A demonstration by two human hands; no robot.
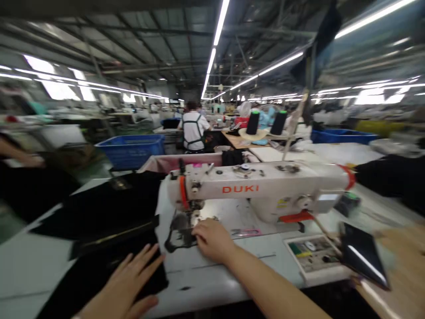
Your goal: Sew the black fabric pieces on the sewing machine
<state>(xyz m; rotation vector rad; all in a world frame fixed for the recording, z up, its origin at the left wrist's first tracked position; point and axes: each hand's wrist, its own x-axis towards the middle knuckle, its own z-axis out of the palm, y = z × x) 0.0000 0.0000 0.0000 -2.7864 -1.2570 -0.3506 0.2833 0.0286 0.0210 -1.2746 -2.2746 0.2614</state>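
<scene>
A white sewing machine [239,188] with orange "DUKI" lettering stands across the table. Black fabric [109,208] is spread to the left of its needle area, with a pale gold line, perhaps a zipper, along one part. My left hand [131,279] lies over the near part of this fabric, fingers stretched out and apart. Just in front of the presser foot and needle area, my right hand [212,239] has its fingers curled together beside a dark guard-like part [181,230]. Whatever those fingers pinch, if anything, is hidden.
To the right sit a parts tray [315,257] and a dark phone-like slab [363,254]. Small scissors or snips [246,232] lie under the machine arm. Behind are thread cones [253,123], a blue bin [133,148] and a seated person [194,128]. Another person's arm [20,153] shows at left.
</scene>
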